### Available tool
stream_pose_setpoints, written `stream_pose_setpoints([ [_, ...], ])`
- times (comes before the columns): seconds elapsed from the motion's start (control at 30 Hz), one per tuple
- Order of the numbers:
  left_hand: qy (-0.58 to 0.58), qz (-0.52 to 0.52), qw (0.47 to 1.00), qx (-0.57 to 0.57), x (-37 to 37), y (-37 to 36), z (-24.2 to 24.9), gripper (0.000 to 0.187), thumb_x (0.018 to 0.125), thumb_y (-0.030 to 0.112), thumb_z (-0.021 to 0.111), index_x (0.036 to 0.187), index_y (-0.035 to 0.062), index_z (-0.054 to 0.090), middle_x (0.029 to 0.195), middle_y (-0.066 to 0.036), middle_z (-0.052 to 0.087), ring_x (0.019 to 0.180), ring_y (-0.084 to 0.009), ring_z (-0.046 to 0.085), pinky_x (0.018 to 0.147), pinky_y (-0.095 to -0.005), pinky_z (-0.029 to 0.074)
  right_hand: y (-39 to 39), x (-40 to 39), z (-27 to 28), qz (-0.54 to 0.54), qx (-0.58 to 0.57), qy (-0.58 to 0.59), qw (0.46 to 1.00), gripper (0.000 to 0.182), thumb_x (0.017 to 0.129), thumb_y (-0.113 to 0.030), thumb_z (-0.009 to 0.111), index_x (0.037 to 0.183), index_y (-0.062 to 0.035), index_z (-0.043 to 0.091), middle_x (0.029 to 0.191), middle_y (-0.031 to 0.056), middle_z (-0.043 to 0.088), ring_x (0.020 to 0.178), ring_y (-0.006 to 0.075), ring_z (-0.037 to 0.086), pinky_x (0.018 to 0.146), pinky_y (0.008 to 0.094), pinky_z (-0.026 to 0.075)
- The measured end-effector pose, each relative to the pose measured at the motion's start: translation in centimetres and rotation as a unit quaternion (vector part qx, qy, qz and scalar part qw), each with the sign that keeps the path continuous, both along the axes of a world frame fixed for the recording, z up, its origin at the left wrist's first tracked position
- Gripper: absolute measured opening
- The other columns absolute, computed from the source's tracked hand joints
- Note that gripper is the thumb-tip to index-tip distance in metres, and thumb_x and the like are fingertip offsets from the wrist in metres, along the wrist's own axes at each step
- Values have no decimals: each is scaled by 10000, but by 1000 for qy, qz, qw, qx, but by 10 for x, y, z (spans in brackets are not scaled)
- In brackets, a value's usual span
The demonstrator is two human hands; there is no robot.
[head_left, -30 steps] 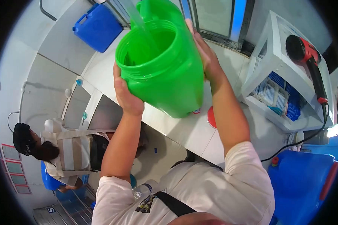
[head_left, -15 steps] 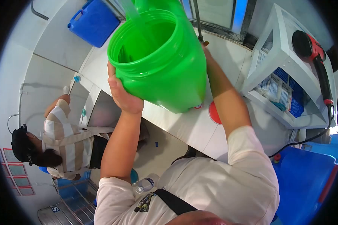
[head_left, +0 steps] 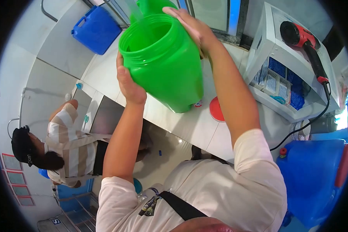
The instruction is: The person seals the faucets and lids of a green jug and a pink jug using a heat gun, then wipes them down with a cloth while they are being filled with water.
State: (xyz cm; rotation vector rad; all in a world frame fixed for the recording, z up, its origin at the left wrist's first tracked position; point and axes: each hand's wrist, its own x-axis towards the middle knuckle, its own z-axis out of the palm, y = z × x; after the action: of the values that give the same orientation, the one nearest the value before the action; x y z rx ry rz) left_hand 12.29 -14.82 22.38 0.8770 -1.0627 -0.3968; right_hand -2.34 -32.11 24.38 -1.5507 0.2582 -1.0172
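Note:
I hold a large open green plastic jar (head_left: 166, 62) up over the white counter (head_left: 189, 123), tilted with its wide mouth toward me. My left hand (head_left: 128, 83) grips its near side below the rim. My right hand (head_left: 191, 27) lies across the far rim with the fingers spread over the edge. A second green container (head_left: 152, 5) pokes out behind the jar at the top. A clear stream or tube runs down into the jar mouth; I cannot tell which.
A red lid (head_left: 216, 109) lies on the counter by the jar. A white shelf unit (head_left: 282, 65) carries a red heat gun (head_left: 303, 38) and blue packets. Blue jerrycans stand at top left (head_left: 96, 29) and lower right (head_left: 313, 174). Another person in a striped top (head_left: 69, 143) crouches at the left.
My right hand has come from behind the jar up onto its far rim. The jar has shifted slightly right. The person at the left has stayed bent over with an arm raised.

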Motion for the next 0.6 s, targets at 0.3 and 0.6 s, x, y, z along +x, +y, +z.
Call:
stream_pose_setpoints([
  [0.3, -55, 26, 998, -11, 2, -2, 0, 706, 1057, 539, 279, 1503, -3, 356, 1420, -152, 526, 1276, -262, 534, 1089, -384, 409, 103, -26, 30, -234, -190, 41, 953, 583, 1038, -424, 433, 1460, -22, 448, 1266, 207, 614, 1153, 370, 599, 957, 443, 482],
  [0.6, 60, -260, 955, 130, 118, -22, 29, 923, 965, 786, 168, 1329, 22, 536, 1321, -109, 607, 1290, -235, 495, 1143, -377, 305, 180, 30, -59, -345, -647, 202, 649, 628, 958, -260, 512, 1501, 39, 412, 1564, 205, 398, 1473, 358, 345, 1190, 545, 262],
])
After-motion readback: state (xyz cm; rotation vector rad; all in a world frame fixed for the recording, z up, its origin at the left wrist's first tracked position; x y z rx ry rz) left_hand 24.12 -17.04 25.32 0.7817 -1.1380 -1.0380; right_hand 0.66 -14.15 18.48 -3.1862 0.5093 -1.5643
